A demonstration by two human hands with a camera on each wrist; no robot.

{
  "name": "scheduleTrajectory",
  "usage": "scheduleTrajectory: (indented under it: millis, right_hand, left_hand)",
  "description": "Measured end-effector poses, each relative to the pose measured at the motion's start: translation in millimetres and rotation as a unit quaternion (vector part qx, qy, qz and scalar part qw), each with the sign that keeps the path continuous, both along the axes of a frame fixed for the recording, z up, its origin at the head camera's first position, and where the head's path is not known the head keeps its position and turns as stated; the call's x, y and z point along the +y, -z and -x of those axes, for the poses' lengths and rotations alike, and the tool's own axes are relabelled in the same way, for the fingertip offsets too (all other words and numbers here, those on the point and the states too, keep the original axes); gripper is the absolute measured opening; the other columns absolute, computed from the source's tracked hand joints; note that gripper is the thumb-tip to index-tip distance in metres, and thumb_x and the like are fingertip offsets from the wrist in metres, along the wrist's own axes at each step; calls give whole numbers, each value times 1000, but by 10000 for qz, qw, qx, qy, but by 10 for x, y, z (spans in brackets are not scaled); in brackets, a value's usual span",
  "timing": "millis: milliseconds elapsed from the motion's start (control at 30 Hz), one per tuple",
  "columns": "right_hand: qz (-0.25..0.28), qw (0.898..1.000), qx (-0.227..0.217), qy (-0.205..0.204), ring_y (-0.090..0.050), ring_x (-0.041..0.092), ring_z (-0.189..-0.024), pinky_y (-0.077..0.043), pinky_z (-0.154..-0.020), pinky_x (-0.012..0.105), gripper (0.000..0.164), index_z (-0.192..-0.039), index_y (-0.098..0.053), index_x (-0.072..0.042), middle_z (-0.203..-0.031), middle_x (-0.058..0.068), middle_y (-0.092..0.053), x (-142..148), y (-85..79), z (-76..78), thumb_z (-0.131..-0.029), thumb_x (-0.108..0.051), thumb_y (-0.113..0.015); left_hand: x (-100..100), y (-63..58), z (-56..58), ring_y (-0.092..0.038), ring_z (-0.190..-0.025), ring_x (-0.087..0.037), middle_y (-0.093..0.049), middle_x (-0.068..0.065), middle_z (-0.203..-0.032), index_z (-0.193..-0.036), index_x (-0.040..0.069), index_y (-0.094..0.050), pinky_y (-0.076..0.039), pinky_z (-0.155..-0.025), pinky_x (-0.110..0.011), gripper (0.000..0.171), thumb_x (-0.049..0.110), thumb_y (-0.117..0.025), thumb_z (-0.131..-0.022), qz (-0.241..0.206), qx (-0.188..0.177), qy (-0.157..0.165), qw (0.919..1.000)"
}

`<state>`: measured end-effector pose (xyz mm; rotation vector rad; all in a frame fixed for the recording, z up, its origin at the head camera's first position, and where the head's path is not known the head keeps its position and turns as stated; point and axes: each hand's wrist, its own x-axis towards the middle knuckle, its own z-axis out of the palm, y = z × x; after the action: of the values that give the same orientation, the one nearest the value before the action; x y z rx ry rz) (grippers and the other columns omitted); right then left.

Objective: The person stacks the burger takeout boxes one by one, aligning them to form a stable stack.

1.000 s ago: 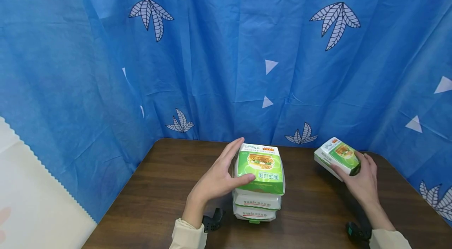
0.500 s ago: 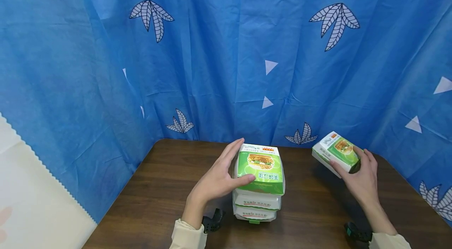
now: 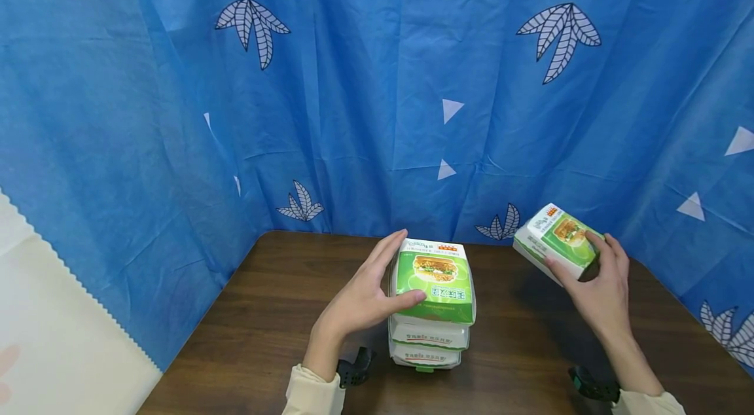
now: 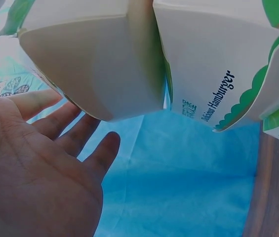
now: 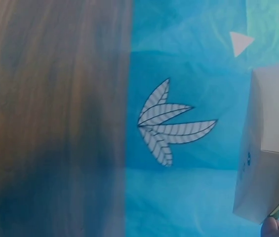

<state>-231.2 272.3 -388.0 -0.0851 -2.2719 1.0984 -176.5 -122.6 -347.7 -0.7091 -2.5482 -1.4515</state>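
Note:
Near the middle of the table stands a stack of hamburger boxes (image 3: pixel 436 285), white and green with a burger picture on the topmost lid. My left hand (image 3: pixel 359 302) is at the stack's left side. Its fingers stretch along the top box and its thumb lies over the lid's front left part. The left wrist view shows those fingers (image 4: pixel 75 129) extended beside the white box wall (image 4: pixel 95 74). Off to the right, my right hand (image 3: pixel 603 294) grips another hamburger box (image 3: pixel 556 241) between thumb and fingers, tilted and raised over the table. Part of this box (image 5: pixel 267 148) appears in the right wrist view.
Dark brown wooden table (image 3: pixel 283 310) extends under both hands. A blue patterned curtain (image 3: pixel 353 107) hangs right behind its far edge. Pale scalloped cloth (image 3: pixel 53 317) shows at the left.
My right hand has raised its hamburger box and moved it slightly left, tilting it more. The left hand and the stack have stayed in place.

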Motion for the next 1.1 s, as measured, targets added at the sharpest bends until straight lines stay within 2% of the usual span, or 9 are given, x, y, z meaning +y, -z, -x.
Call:
scheduleTrajectory:
  millis: [333,500,533,600,700,767,933,1033,1100]
  right_hand:
    - [-37,9987,437,-251,-15,36,-155,-25,-108,68,87,-160,-36,-12,-170,11,-13,-147,-164,-104,-87,-25,-82]
    - [-37,9972,651,-378,-16,34,-155,-23,-112,67,86,-158,-40,-12,-169,10,-17,-227,-228,-155,-85,-21,-84]
    - [-54,9970,676,-384,-17,33,-155,-25,-114,62,85,-157,-41,-13,-169,9,-18,-246,-242,-168,-84,-21,-84]
    - [-46,9964,718,-442,-22,32,-153,-31,-113,43,85,-157,-42,-13,-169,7,-19,-285,-274,-192,-84,-19,-85]
    - [-25,9954,788,-549,-30,33,-150,-31,-100,15,84,-155,-43,-13,-167,7,-22,-346,-320,-227,-83,-17,-86]
    - [15,9947,808,-637,-34,34,-147,-30,-93,5,83,-155,-44,-13,-166,7,-23,-385,-352,-250,-83,-16,-86]
    - [128,9936,812,-774,-41,38,-141,-32,-91,1,81,-154,-45,-13,-166,5,-22,-468,-415,-294,-84,-13,-85]
    - [210,9916,889,-912,-40,40,-141,-35,-90,0,81,-154,-45,-13,-166,4,-22,-510,-452,-314,-83,-9,-85]
    - [260,9896,973,-1028,-35,37,-146,-35,-94,0,81,-153,-45,-13,-166,4,-22,-539,-479,-329,-83,-7,-85]
  left_hand:
    - [2,-6,2,-29,-151,-16,-22,21,-166,-164,33,-26,-34,-117,-56,96,52,-79,-86,30,-42,16,10000]
    - [-1,4,10,-28,-151,-15,-22,22,-166,-164,36,-25,-34,-118,-56,96,51,-79,-86,18,-11,41,10000]
    - [-2,5,11,-28,-152,-15,-21,22,-166,-163,37,-25,-34,-118,-56,96,51,-79,-86,14,1,50,10000]
    - [-3,8,12,-27,-152,-15,-21,22,-166,-163,38,-24,-33,-119,-56,96,51,-80,-85,6,29,68,10000]
    - [-4,11,11,-26,-152,-14,-21,21,-166,-163,38,-24,-32,-119,-55,97,50,-81,-85,-13,46,83,10000]
    - [-3,13,9,-26,-152,-14,-21,22,-166,-163,39,-24,-32,-119,-55,98,51,-81,-84,-19,46,77,10000]
    - [1,16,15,-26,-153,-14,-21,22,-166,-163,39,-23,-32,-119,-55,99,52,-81,-84,-1,76,73,9999]
    - [1,17,17,-25,-153,-14,-21,20,-167,-163,40,-23,-32,-119,-55,98,52,-80,-84,9,77,82,9999]
    - [-1,16,18,-25,-153,-14,-21,19,-167,-163,40,-23,-32,-119,-55,98,52,-81,-84,10,76,92,9999]
